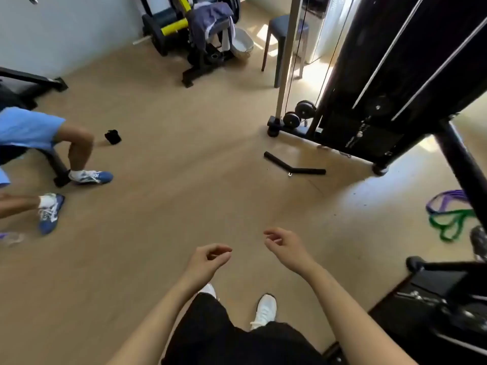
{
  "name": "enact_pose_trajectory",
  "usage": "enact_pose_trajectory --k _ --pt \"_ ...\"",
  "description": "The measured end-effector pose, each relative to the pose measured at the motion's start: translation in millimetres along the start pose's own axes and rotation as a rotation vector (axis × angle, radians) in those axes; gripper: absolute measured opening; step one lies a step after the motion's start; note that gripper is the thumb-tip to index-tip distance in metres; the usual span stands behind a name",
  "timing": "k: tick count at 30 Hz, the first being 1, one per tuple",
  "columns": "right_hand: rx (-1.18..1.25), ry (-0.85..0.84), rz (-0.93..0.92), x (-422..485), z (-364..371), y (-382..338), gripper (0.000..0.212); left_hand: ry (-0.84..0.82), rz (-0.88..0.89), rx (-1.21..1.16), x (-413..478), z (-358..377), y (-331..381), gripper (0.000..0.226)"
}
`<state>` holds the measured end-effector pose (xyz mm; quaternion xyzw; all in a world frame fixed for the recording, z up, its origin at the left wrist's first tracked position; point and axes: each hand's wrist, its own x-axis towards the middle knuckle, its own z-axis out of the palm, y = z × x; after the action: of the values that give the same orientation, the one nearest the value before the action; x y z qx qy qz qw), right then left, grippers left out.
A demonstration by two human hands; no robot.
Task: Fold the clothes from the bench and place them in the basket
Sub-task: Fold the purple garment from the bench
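the left hand (208,259) and right hand (286,246) hang loosely curled and empty above the wooden floor (171,206) at 6 o'clock, while dark clothes (210,19) drape the counter (197,63) well apart at 12 o'clock, with the pale basket (243,44) just beside it toward 3 o'clock.

The clothes (210,19) drape over the desk (193,73) and hide its top; the white basket (243,44) beside them shows only in part; the seated person (29,130) is cut off by the left edge; the small black object (112,137) on the floor (cloth or strap, unclear) is too small to tell.
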<state>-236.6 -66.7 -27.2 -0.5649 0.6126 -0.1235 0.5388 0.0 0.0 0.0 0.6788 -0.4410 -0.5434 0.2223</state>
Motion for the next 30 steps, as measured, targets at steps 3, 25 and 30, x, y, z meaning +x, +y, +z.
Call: enact_pose_trajectory --k 3,25,30 --pt "-0.030 -0.055 0.050 16.8 -0.9 -5.7 0.027 0.048 -0.062 -0.066 12.0 -1.1 -4.6 0.012" --pt "-0.248 -0.087 0.042 290.4 -18.6 -233.5 0.027 0.127 -0.021 -0.025 301.5 -240.9 89.4 0.011" --pt "-0.192 -0.085 0.031 369.1 -35.3 -271.9 0.025 0.098 -0.037 0.009 374.0 -270.7 125.1 0.009"
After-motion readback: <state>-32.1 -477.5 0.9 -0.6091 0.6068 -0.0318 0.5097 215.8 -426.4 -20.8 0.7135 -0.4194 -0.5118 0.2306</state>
